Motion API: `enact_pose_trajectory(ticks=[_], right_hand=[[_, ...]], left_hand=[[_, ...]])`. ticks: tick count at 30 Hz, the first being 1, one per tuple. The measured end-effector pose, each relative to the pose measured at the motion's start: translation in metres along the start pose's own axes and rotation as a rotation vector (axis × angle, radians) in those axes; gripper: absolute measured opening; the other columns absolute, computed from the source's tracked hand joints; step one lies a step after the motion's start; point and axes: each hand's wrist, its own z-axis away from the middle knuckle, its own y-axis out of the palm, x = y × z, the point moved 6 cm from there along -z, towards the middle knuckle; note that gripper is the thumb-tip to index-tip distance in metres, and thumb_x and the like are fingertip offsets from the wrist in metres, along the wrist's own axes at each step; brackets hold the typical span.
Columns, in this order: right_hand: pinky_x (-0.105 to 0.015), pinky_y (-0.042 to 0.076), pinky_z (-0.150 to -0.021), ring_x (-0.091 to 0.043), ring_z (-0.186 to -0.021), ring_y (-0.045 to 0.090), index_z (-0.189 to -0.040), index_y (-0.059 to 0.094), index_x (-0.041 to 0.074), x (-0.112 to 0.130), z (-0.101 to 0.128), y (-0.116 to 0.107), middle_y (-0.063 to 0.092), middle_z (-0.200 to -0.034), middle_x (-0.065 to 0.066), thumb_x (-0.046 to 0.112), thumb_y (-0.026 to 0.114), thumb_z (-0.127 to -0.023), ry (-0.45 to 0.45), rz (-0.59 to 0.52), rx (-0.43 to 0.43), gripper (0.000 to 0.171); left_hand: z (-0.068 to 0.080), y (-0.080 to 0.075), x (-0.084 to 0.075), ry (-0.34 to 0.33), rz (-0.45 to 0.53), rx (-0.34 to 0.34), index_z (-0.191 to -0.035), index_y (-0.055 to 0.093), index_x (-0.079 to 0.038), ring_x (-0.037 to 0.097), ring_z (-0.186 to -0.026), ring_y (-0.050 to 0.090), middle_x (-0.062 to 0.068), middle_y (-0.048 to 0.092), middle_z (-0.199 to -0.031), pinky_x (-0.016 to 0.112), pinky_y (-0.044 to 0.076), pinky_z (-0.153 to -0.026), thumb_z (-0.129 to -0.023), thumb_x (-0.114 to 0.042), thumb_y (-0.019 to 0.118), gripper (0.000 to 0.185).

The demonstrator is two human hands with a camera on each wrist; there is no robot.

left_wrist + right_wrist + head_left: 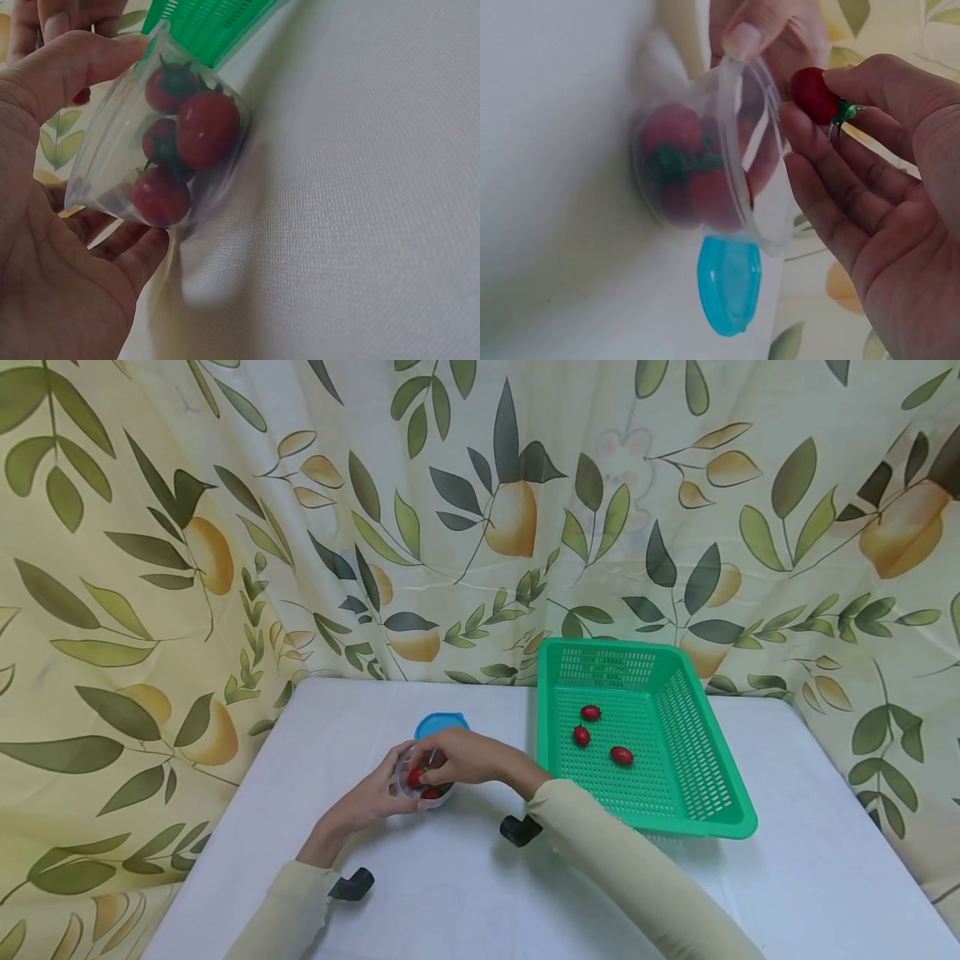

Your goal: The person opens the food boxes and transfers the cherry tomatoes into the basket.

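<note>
White counter (465,893) before leaf-print curtain (225,527). Clear cup (422,783) of cherry tomatoes at frame centre-left, tilted, left hand (371,797) fingers curled round it. Right hand (461,758) fingers pinch one tomato (815,95) at cup rim. Blue lid (441,724) just behind cup. Green basket (720,777) to right, three tomatoes (621,755) inside.

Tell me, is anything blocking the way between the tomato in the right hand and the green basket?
Nothing visible does. The right hand pinches a tomato just above the clear cup that the left hand holds. Between there and the green basket lies only bare white table.
</note>
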Motion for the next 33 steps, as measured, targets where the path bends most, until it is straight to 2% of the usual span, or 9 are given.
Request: enact_pose_trajectory(ticks=[3,7,17,25,29,33], right_hand=[[-0.02,0.056,-0.085,-0.012,-0.1,0.068,-0.122,0.073,0.01,0.002,0.005,-0.004,0.073,-0.118,-0.008,0.015,0.069,-0.097,-0.017,0.001,0.001,0.026],[-0.02,0.057,-0.084,-0.011,-0.097,0.069,-0.119,0.074,0.01,0.004,0.012,-0.011,0.075,-0.112,-0.005,0.015,0.07,-0.096,-0.037,0.013,-0.01,0.024],[-0.023,0.058,-0.085,-0.01,-0.091,0.072,-0.117,0.074,0.012,0.005,0.028,-0.025,0.074,-0.109,0.001,0.014,0.073,-0.094,-0.022,-0.013,-0.001,0.023],[-0.026,0.058,-0.089,-0.015,-0.097,0.072,-0.117,0.073,0.01,0.007,0.046,-0.039,0.073,-0.109,0.001,0.012,0.073,-0.093,-0.063,-0.047,-0.002,0.023],[-0.028,0.057,-0.093,-0.011,-0.098,0.071,-0.117,0.073,0.014,0.008,0.056,-0.048,0.073,-0.108,0.004,0.013,0.076,-0.092,-0.052,-0.064,-0.004,0.025],[-0.03,0.057,-0.093,-0.012,-0.098,0.071,-0.119,0.072,0.013,0.005,0.067,-0.055,0.073,-0.108,0.003,0.015,0.076,-0.092,-0.026,-0.094,0.005,0.027]], left_hand=[[0.0,0.0,-0.001,-0.001,-0.011,0.0,-0.159,0.019,-0.025,0.032,-0.142,0.031,0.006,0.03,-0.159,0.064,0.03,-0.114,-0.083,-0.029,0.083,0.099],[0.001,0.0,-0.002,-0.009,-0.018,-0.003,-0.16,0.018,-0.023,0.034,-0.144,0.029,0.007,0.029,-0.159,0.065,0.032,-0.112,-0.084,-0.03,0.082,0.101],[0.002,0.001,-0.003,0.006,-0.044,-0.015,-0.16,0.017,-0.024,0.031,-0.151,0.025,0.004,0.03,-0.163,0.069,0.029,-0.114,-0.083,-0.035,0.083,0.102],[0.002,0.002,-0.005,0.014,-0.03,-0.003,-0.161,0.015,-0.019,0.033,-0.152,0.025,0.006,0.031,-0.164,0.071,0.028,-0.114,-0.084,-0.029,0.083,0.103],[0.002,0.002,-0.004,0.018,-0.027,0.0,-0.161,0.015,-0.019,0.033,-0.152,0.023,0.005,0.031,-0.164,0.07,0.027,-0.115,-0.085,-0.028,0.082,0.102],[0.001,0.003,-0.003,0.013,-0.03,-0.005,-0.161,0.015,-0.021,0.032,-0.152,0.025,0.004,0.032,-0.163,0.071,0.027,-0.114,-0.083,-0.029,0.084,0.104]])
